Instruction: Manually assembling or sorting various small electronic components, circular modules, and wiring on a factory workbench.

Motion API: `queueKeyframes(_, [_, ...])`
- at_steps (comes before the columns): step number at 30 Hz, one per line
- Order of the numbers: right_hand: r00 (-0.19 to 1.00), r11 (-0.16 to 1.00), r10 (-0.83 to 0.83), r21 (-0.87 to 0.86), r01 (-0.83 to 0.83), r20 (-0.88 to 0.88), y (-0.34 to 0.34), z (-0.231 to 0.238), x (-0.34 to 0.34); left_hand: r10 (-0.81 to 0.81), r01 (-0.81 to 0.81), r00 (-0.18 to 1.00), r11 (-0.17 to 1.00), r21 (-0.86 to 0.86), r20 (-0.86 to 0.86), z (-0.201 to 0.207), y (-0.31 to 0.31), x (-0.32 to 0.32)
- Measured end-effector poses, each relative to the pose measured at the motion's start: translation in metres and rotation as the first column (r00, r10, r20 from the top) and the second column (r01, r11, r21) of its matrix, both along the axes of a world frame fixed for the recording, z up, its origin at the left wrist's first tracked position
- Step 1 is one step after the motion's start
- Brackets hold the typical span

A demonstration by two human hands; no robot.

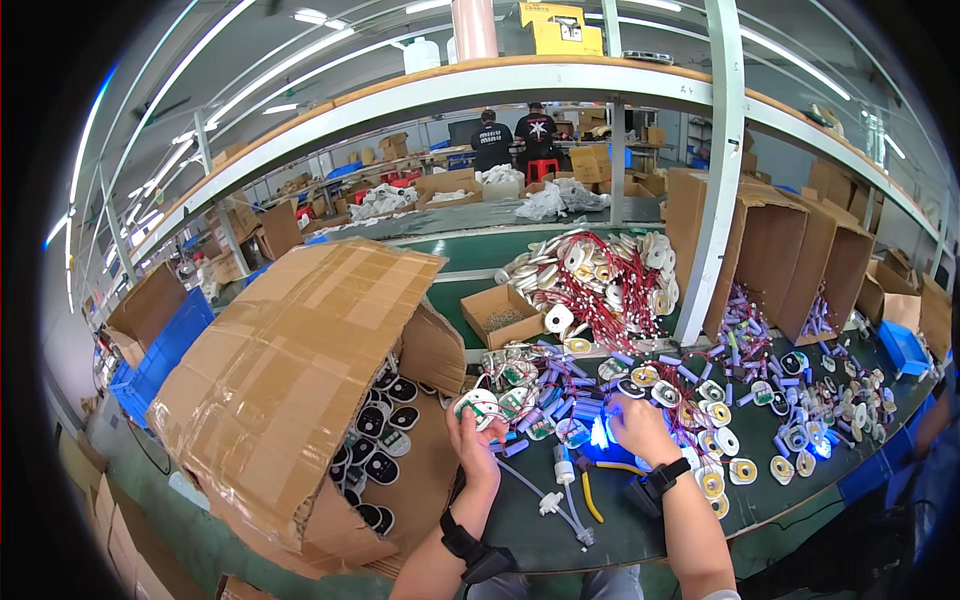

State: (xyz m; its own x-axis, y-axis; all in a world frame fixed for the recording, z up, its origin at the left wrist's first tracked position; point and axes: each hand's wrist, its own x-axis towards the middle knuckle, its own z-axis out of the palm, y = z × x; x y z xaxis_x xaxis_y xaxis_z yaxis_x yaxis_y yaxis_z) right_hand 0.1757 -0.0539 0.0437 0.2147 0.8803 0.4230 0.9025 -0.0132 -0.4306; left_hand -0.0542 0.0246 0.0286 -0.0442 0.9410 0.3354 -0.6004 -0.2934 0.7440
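My left hand (474,448) is closed on a white oval housing (476,403) with a green circuit board showing inside it. Over the pile of purple cylindrical batteries (566,386), my right hand (638,430) has its fingers drawn together. A bright blue glow (600,432) beside those fingertips hides what they pinch. Batteries, wires and round white parts lie between and around both hands. Nearer to me on the dark bench are a clear tube with white fittings (550,503) and a curved yellow handle (592,497).
A large taped carton (290,370) lies on its side at left, holding black and white oval units (383,467). Behind the batteries are a heap of red-wired white discs (600,280) and a small box (500,314). A white post (716,170) and open cartons (770,250) stand right.
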Motion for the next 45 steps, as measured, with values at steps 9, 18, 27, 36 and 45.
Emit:
queueKeyframes(9, [0.897, 0.907, 0.420, 0.017, -0.422, -0.141, 0.003, -0.006, -0.019, 0.099, -0.098, 0.995, 0.992, -0.079, 0.020, -0.001, 0.005, -0.001])
queueKeyframes(18, [0.882, 0.893, 0.449, 0.093, -0.440, -0.144, -0.010, 0.020, -0.035, 0.061, -0.060, 0.998, 0.995, -0.084, 0.006, 0.000, 0.004, 0.001])
queueKeyframes(27, [0.679, 0.682, 0.730, -0.156, -0.714, 0.082, -0.030, 0.005, -0.087, 0.099, -0.098, 0.995, 0.994, -0.046, 0.021, 0.001, 0.007, -0.002])
queueKeyframes(36, [0.380, 0.315, 0.912, -0.325, -0.891, -0.157, -0.033, 0.013, -0.082, 0.118, -0.118, 0.993, 0.992, -0.042, 0.006, 0.002, 0.009, -0.003])
queueKeyframes(45, [0.787, 0.726, 0.567, -0.304, -0.617, -0.244, -0.027, 0.024, -0.082, 0.127, -0.127, 0.992, 0.992, -0.023, -0.002, 0.002, 0.008, -0.005])
